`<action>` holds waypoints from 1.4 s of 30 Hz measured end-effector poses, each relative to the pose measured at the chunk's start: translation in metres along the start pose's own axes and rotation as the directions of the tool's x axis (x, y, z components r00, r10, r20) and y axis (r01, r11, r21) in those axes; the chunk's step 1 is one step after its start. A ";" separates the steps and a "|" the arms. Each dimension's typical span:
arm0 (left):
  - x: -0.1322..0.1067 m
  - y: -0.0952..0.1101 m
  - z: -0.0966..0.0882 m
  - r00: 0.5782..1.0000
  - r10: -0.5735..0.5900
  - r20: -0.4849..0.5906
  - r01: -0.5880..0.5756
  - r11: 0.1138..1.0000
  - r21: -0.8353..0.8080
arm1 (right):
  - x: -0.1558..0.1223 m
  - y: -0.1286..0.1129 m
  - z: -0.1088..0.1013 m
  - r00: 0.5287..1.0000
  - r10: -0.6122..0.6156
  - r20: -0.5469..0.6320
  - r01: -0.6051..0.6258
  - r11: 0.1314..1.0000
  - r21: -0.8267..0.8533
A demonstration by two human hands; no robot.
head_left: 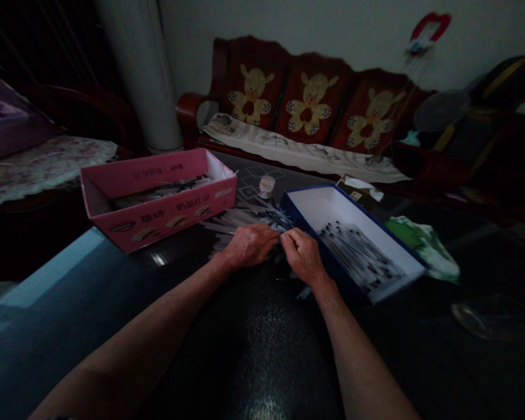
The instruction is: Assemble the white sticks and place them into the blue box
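Note:
My left hand (251,244) and my right hand (304,255) meet over the dark table, fingers pinched together, thumbs almost touching. Whatever they hold is too small and dim to make out. Just beyond them spreads a loose pile of thin, pale, translucent strips (230,223). On the left stands a pink cardboard box (129,220) with more such strips inside. To the right, near my right hand, lies a shallow blue box (328,201) with a white inside. Rows of slim grey strips with dark ends (354,251) lie in it.
A small white tub (266,186) stands behind the pile. Right of the blue box are a green and white plastic packet (424,248) and a clear round item (485,318). A wooden sofa (284,64) with bear-patterned cushions stands beyond the table (262,350).

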State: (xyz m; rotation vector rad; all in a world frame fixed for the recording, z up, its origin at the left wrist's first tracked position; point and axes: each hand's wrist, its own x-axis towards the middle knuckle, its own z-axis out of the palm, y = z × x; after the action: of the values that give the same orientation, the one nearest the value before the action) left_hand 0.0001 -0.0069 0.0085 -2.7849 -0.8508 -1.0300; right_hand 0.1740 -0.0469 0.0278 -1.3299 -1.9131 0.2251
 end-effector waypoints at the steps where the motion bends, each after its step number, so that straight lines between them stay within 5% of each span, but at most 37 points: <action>1: 0.000 0.000 0.000 1.000 0.005 0.002 -0.005 1.000 -0.001 | 0.000 -0.001 0.001 0.999 0.043 0.002 -0.043 0.999 -0.001; 6: 0.001 0.000 -0.001 0.999 0.046 -0.017 -0.045 0.999 0.003 | -0.002 -0.005 0.004 0.968 0.241 0.071 -0.246 0.967 0.061; 9: 0.003 0.002 -0.004 0.985 0.057 -0.161 -0.057 0.998 0.000 | 0.000 -0.004 0.002 0.953 0.298 0.047 -0.302 0.940 0.162; 13: 0.003 0.004 -0.006 0.907 -0.122 -0.403 0.105 0.992 -0.066 | 0.005 -0.002 0.001 0.796 0.600 -0.082 -0.513 0.739 0.437; 16: 0.002 0.004 -0.003 0.870 -0.363 -0.335 0.257 0.912 -0.321 | 0.005 -0.007 0.007 0.736 0.677 -0.007 -0.544 0.597 0.590; 18: 0.003 0.003 -0.001 0.818 -0.540 -0.196 0.352 0.741 -0.572 | 0.003 -0.013 0.014 0.782 0.615 0.100 -0.544 0.596 0.590; 20: 0.006 0.001 0.000 0.751 -0.660 -0.034 0.385 0.479 -0.789 | -0.001 -0.021 0.019 0.838 0.500 0.220 -0.533 0.659 0.531; 23: 0.010 -0.003 -0.003 0.703 -0.680 0.209 0.349 0.074 -0.934 | -0.003 -0.028 0.017 0.893 0.306 0.331 -0.427 0.810 0.402; 26: 0.012 -0.008 -0.006 0.688 -0.649 0.324 0.337 -0.109 -0.935 | 0.000 -0.022 0.001 0.946 0.168 0.278 -0.229 0.952 0.203; 30: 0.012 -0.013 -0.008 0.693 -0.640 0.332 0.375 -0.072 -0.924 | 0.002 -0.002 -0.020 0.963 0.069 0.260 -0.043 0.994 -0.102; 35: 0.011 -0.012 -0.007 0.703 -0.631 0.326 0.431 0.013 -0.902 | -0.003 0.009 -0.016 0.907 0.032 0.421 0.097 0.955 -0.281; 42: 0.008 -0.010 -0.002 0.851 -0.509 0.130 0.393 0.453 -0.800 | -0.008 0.001 -0.007 0.892 0.031 0.451 0.154 0.917 -0.367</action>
State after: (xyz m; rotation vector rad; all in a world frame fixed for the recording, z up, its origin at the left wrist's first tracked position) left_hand -0.0012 0.0050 0.0140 -3.1346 -1.4728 -2.1661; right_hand 0.1804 -0.0549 0.0284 -1.5746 -2.4915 0.1215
